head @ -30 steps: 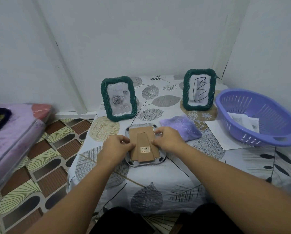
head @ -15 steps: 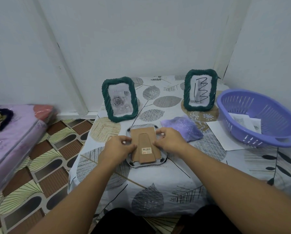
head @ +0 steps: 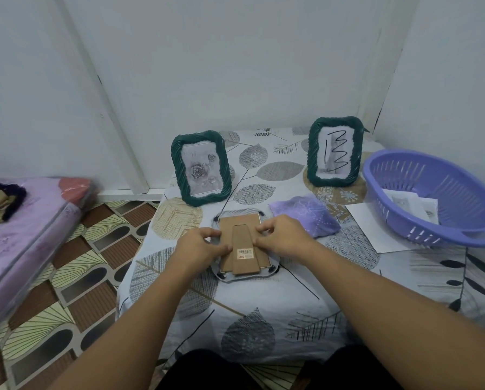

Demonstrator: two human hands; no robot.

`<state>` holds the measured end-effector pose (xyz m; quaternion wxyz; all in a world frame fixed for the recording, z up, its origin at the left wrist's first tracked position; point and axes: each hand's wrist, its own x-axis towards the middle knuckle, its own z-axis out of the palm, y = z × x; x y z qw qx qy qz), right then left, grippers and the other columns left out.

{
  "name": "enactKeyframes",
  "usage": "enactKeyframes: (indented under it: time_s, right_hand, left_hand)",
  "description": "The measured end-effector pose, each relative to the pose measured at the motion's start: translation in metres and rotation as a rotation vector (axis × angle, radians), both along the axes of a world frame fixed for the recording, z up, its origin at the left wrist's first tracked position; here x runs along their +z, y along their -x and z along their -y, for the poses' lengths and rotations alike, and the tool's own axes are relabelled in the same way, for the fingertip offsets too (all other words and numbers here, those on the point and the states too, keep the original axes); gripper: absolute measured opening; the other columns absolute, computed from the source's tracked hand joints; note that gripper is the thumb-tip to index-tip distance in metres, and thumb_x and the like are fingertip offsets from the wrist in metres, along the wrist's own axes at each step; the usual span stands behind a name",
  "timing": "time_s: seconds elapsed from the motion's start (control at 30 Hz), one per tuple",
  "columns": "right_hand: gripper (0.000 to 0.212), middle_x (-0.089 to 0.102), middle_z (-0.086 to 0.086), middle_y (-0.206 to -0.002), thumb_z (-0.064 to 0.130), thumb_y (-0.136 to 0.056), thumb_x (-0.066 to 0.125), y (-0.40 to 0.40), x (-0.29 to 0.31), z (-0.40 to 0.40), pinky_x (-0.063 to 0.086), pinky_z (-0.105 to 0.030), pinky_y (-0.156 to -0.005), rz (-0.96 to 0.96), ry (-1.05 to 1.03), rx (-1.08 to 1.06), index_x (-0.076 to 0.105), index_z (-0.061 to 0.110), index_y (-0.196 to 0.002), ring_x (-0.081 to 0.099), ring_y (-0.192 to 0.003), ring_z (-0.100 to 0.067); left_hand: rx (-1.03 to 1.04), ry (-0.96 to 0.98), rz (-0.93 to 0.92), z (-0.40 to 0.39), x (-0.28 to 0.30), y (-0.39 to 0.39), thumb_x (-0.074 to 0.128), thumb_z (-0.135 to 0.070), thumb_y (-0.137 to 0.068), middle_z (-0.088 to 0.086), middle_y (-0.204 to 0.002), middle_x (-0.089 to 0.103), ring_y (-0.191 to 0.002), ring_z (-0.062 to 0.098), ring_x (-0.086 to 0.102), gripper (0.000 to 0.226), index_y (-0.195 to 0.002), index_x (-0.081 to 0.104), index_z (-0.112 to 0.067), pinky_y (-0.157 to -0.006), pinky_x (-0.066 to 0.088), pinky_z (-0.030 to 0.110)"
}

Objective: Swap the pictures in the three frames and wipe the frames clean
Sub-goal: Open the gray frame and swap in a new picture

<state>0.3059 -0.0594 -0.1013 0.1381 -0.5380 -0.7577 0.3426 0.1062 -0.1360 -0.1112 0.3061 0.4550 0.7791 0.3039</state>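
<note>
A picture frame lies face down in the middle of the table, its brown cardboard back point(head: 242, 243) and folded stand facing up. My left hand point(head: 200, 244) rests on the back's left edge with fingers curled against it. My right hand point(head: 282, 237) presses the right edge, fingertips bent at the clip there. Two green twisted frames stand behind: the left green frame point(head: 200, 167) holds a rose picture, the right green frame point(head: 334, 152) holds a sheet with black marker scribbles. A crumpled purple cloth point(head: 306, 213) lies right of my hands.
A purple plastic basket point(head: 404, 218) at the right holds loose printed pictures. A white paper sheet point(head: 368, 226) lies partly under it. The table point(head: 264, 299) wears a leaf-print cover. A purple mattress point(head: 19, 237) lies on the tiled floor at left.
Both hands have stayed on the face-down frame, with only small shifts of the fingers along its left and right edges. The view has crept slightly.
</note>
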Motion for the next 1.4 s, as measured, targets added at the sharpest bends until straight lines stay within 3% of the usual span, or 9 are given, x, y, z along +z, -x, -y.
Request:
enactKeyframes:
  time_s: [0.1,0.27,0.37,0.5,0.63,0.77,0.97,1.17,1.4]
  right_hand:
    - [0.040,0.071,0.004,-0.115,0.032,-0.082,0.081,0.000,-0.001,-0.003,0.039,-0.016,-0.083,-0.024,0.032,-0.018,0.073,0.023,-0.120,0.059,-0.096,-0.005]
    - [0.043,0.067,0.002,-0.116,0.030,-0.077,0.084,0.001,-0.002,-0.008,0.041,-0.022,-0.081,-0.029,0.038,-0.029,0.067,0.025,-0.116,0.058,-0.101,-0.012]
    - [0.062,0.058,-0.001,-0.116,0.032,-0.075,0.087,0.002,0.002,-0.011,0.045,-0.029,-0.079,-0.013,0.089,-0.049,0.050,0.023,-0.124,0.055,-0.104,-0.018]
    - [0.080,0.055,-0.007,-0.126,0.029,-0.075,0.088,0.003,0.005,-0.015,0.050,-0.032,-0.085,-0.018,0.144,-0.049,0.040,0.024,-0.139,0.054,-0.109,-0.022]
    - [0.088,0.056,-0.006,-0.133,0.029,-0.074,0.088,0.003,0.004,-0.017,0.051,-0.035,-0.094,-0.008,0.144,-0.040,0.039,0.023,-0.146,0.055,-0.117,-0.024]
    - [0.087,0.059,-0.007,-0.132,0.023,-0.073,0.088,0.005,0.004,-0.018,0.052,-0.035,-0.097,-0.043,0.173,-0.048,0.042,0.022,-0.147,0.058,-0.115,-0.023]
    - [0.086,0.059,-0.007,-0.138,0.016,-0.077,0.086,0.006,0.006,-0.018,0.052,-0.031,-0.095,-0.072,0.189,-0.019,0.043,0.021,-0.151,0.059,-0.114,-0.022]
    - [0.086,0.060,-0.007,-0.136,0.015,-0.077,0.086,0.005,0.006,-0.018,0.051,-0.032,-0.096,-0.088,0.194,-0.021,0.043,0.020,-0.151,0.058,-0.114,-0.022]
    - [0.088,0.058,-0.008,-0.139,0.015,-0.078,0.086,0.004,0.004,-0.018,0.051,-0.034,-0.100,-0.086,0.206,-0.018,0.040,0.020,-0.153,0.058,-0.118,-0.024]
  left_hand:
    - [0.012,0.004,0.005,0.000,-0.001,-0.001,0.087,-0.039,-0.079,0.002,-0.112,0.068,-0.097,0.020,0.067,0.051,-0.126,0.070,-0.027,-0.075,0.053,0.032]
    - [0.064,-0.003,0.049,-0.003,0.001,-0.003,0.082,-0.034,-0.085,0.000,-0.100,0.067,-0.084,0.013,0.064,0.027,-0.107,0.068,-0.026,-0.059,0.044,0.028]
    - [0.146,-0.037,0.032,-0.012,0.003,-0.004,0.076,-0.030,-0.090,0.002,-0.103,0.067,-0.082,0.013,0.062,0.017,-0.101,0.066,-0.022,-0.058,0.044,0.029]
    - [0.175,-0.029,-0.018,-0.022,0.005,-0.010,0.079,-0.036,-0.085,0.001,-0.102,0.067,-0.089,0.021,0.066,0.028,-0.102,0.061,-0.024,-0.072,0.057,0.036]
    - [0.162,-0.013,-0.068,-0.026,0.009,-0.016,0.083,-0.035,-0.083,0.000,-0.106,0.059,-0.098,0.024,0.062,0.045,-0.122,0.061,-0.025,-0.086,0.059,0.042]
    - [0.156,-0.021,-0.058,-0.025,0.011,-0.017,0.081,-0.033,-0.085,0.007,-0.129,0.065,-0.106,0.025,0.061,0.056,-0.135,0.060,-0.021,-0.093,0.057,0.043]
    - [0.210,-0.051,0.073,-0.025,0.011,-0.020,0.080,-0.024,-0.087,0.007,-0.135,0.062,-0.097,0.018,0.052,0.059,-0.141,0.057,-0.021,-0.091,0.053,0.035]
    - [0.281,-0.076,0.250,-0.025,0.007,-0.020,0.084,-0.011,-0.083,0.005,-0.127,0.062,-0.100,0.024,0.058,0.059,-0.136,0.062,-0.021,-0.100,0.053,0.043]
    - [0.302,-0.053,0.349,-0.028,0.008,-0.019,0.081,-0.002,-0.084,0.003,-0.115,0.054,-0.094,0.023,0.056,0.052,-0.130,0.065,-0.020,-0.091,0.054,0.039]
